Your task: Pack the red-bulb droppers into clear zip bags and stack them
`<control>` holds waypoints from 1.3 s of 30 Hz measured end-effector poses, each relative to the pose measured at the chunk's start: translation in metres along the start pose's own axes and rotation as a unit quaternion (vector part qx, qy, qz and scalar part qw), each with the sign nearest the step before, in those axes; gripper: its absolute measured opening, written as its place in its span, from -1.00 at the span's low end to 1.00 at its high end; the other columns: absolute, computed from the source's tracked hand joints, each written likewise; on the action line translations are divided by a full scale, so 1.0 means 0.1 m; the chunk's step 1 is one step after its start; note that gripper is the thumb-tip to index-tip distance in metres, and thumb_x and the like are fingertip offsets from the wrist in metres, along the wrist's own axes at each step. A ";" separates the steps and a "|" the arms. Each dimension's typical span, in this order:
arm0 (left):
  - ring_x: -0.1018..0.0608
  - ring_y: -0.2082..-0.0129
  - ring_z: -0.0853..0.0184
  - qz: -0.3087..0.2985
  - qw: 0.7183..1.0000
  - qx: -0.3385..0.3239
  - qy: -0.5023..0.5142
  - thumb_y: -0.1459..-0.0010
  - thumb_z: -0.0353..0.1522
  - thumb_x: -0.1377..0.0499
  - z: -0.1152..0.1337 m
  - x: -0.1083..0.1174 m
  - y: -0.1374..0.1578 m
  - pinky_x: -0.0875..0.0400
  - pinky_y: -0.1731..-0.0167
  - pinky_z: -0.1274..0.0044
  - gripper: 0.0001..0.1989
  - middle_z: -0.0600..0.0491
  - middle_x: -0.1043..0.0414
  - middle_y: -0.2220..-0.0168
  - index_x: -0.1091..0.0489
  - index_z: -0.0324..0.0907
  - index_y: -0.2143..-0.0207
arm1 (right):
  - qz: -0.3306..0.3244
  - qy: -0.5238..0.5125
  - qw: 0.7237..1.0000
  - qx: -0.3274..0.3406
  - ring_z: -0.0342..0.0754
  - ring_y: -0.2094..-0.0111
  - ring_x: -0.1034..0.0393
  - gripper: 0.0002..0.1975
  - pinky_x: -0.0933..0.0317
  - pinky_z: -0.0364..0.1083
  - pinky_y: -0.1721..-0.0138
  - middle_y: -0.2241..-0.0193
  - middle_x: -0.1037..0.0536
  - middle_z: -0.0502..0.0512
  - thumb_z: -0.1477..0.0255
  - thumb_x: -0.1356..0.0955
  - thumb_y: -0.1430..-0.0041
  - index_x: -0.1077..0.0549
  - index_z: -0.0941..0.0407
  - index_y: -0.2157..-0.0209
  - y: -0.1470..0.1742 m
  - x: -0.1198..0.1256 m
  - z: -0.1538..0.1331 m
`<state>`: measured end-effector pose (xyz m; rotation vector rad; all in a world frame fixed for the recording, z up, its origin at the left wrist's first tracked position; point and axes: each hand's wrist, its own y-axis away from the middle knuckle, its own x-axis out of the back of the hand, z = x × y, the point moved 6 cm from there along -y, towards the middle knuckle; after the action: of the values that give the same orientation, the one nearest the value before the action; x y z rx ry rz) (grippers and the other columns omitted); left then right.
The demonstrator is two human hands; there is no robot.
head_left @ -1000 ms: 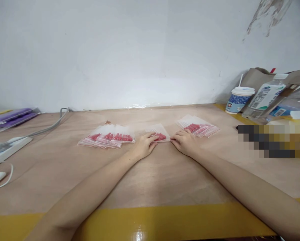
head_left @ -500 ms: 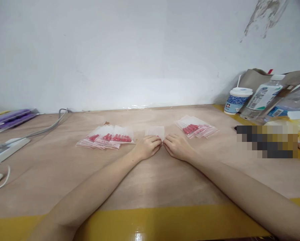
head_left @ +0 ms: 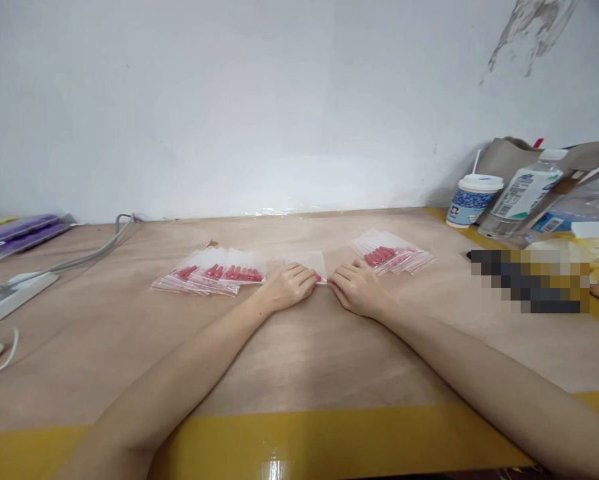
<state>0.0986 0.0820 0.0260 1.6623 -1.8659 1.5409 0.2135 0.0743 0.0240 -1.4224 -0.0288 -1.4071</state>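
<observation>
A small clear zip bag [head_left: 313, 259] lies in the middle of the table, with a bit of red showing inside near its lower edge. My left hand [head_left: 290, 285] is closed over the bag's lower left part and hides much of it. At the bag's lower right corner, my right hand [head_left: 358, 288] has its fingers bent together on the edge; the fingertips are partly hidden. Left of my hands, a fanned pile of zip bags [head_left: 202, 272] holds red, capsule-shaped pieces [head_left: 243, 273]. A second fanned pile of such bags [head_left: 393, 252] lies to the right.
Far right stand a lidded paper cup [head_left: 473, 201] with a straw and a plastic bottle [head_left: 524, 193]; a blurred dark object [head_left: 527, 283] lies before them. On the left are purple packets [head_left: 24, 233], a grey cable [head_left: 97, 253] and a white power strip [head_left: 17, 300]. A wall [head_left: 279, 120] rises behind.
My left hand has slid slightly left along the bag's lower edge, widening the gap between my hands. My right hand has shifted only a little, its fingers more bent. The bag piles stay put.
</observation>
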 end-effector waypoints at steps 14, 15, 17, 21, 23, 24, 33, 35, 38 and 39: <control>-0.49 0.41 0.25 -0.030 0.987 0.135 0.086 -0.26 -0.44 0.11 -0.33 0.13 0.28 -0.37 0.34 0.40 -0.72 -0.05 -0.41 0.49 -0.31 -0.24 0.46 | -0.010 0.012 1.000 -0.027 -0.14 0.45 -0.26 -0.74 0.11 -0.05 0.28 0.51 -0.49 0.06 0.51 -0.18 -0.20 -0.41 0.19 0.49 0.06 0.02 0.14; -0.49 0.39 0.23 -0.029 0.983 0.154 0.101 -0.25 -0.44 0.10 -0.32 0.13 0.27 -0.37 0.34 0.39 -0.74 -0.06 -0.42 0.45 -0.30 -0.23 0.44 | -0.023 0.001 0.999 -0.037 -0.13 0.43 -0.27 -0.73 0.09 -0.04 0.26 0.51 -0.49 0.07 0.50 -0.17 -0.21 -0.41 0.19 0.48 0.06 0.02 0.16; -0.49 0.29 0.21 -0.023 0.972 0.193 0.134 -0.26 -0.41 0.09 -0.29 0.13 0.26 -0.37 0.30 0.40 -0.80 -0.10 -0.43 0.31 -0.28 -0.23 0.36 | -0.058 -0.031 0.996 -0.056 -0.11 0.37 -0.30 -0.71 0.07 -0.04 0.20 0.46 -0.51 0.07 0.44 -0.15 -0.23 -0.43 0.17 0.44 0.09 0.01 0.21; -0.48 0.16 0.29 -0.004 0.940 0.267 0.211 -0.29 -0.38 0.13 -0.26 0.11 0.24 -0.38 0.20 0.45 -0.87 -0.11 -0.36 0.06 -0.16 -0.18 0.23 | -0.127 -0.026 0.986 -0.107 0.09 -0.02 -0.18 -0.52 0.16 0.11 -0.03 0.02 -0.39 0.21 0.10 -0.13 -0.18 -0.34 0.11 0.03 0.22 -0.04 0.36; -0.50 0.17 0.34 0.003 0.924 0.295 0.245 -0.31 -0.36 0.19 -0.29 0.09 0.25 -0.39 0.20 0.47 -0.87 -0.11 -0.35 0.03 -0.10 -0.16 0.21 | -0.147 0.046 0.968 -0.200 0.24 -0.14 0.02 -0.36 0.33 0.27 -0.07 -0.13 -0.19 0.31 0.01 -0.07 -0.16 -0.19 0.13 -0.12 0.32 -0.07 0.53; -0.50 0.17 0.35 0.006 0.917 0.304 0.258 -0.32 -0.35 0.20 -0.32 0.08 0.26 -0.39 0.20 0.48 -0.87 -0.12 -0.35 0.02 -0.08 -0.16 0.21 | -0.154 0.082 0.952 -0.253 0.28 -0.17 0.08 -0.34 0.40 0.33 -0.06 -0.15 -0.14 0.35 0.01 -0.03 -0.17 -0.18 0.16 -0.13 0.38 -0.09 0.62; -0.43 0.08 0.22 -0.077 0.904 0.322 0.271 -0.25 -0.20 0.09 -0.79 0.43 0.62 -0.36 0.18 0.39 -0.76 -0.16 -0.26 -0.04 -0.17 -0.19 0.29 | -0.175 0.063 0.936 -0.298 0.21 -0.07 -0.10 -0.38 0.47 0.43 -0.02 0.07 -0.39 0.33 0.02 0.01 -0.18 -0.39 0.11 0.06 0.41 -0.19 0.68; -0.43 0.09 0.22 -0.118 0.914 0.316 0.224 -0.26 -0.20 0.10 -0.87 0.52 0.80 -0.34 0.15 0.37 -0.75 -0.15 -0.28 -0.02 -0.19 -0.20 0.25 | -0.165 0.050 0.945 -0.277 0.20 -0.03 -0.15 -0.40 0.38 0.41 -0.02 0.14 -0.42 0.31 0.01 -0.01 -0.17 -0.40 0.09 0.07 0.33 -0.17 0.57; -0.44 0.11 0.23 -0.164 0.924 0.307 0.160 -0.27 -0.22 0.14 -0.92 0.59 1.06 -0.32 0.15 0.39 -0.76 -0.11 -0.31 0.01 -0.19 -0.18 0.25 | -0.163 0.013 0.953 -0.256 0.19 0.05 -0.21 -0.43 0.19 0.37 0.02 0.15 -0.41 0.28 0.00 -0.06 -0.15 -0.39 0.04 0.06 0.20 -0.17 0.35; -0.44 0.11 0.23 -0.174 0.926 0.302 0.144 -0.28 -0.24 0.15 -0.92 0.61 1.12 -0.32 0.16 0.40 -0.77 -0.11 -0.31 0.01 -0.18 -0.17 0.26 | -0.164 -0.008 0.954 -0.251 0.18 0.07 -0.23 -0.45 0.10 0.32 0.05 0.13 -0.40 0.28 0.01 -0.07 -0.15 -0.37 0.02 0.04 0.16 -0.18 0.27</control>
<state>-0.0561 0.0968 0.0489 1.7308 -0.9277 2.1724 0.2375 0.0964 0.0084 -1.9147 0.0934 -1.7573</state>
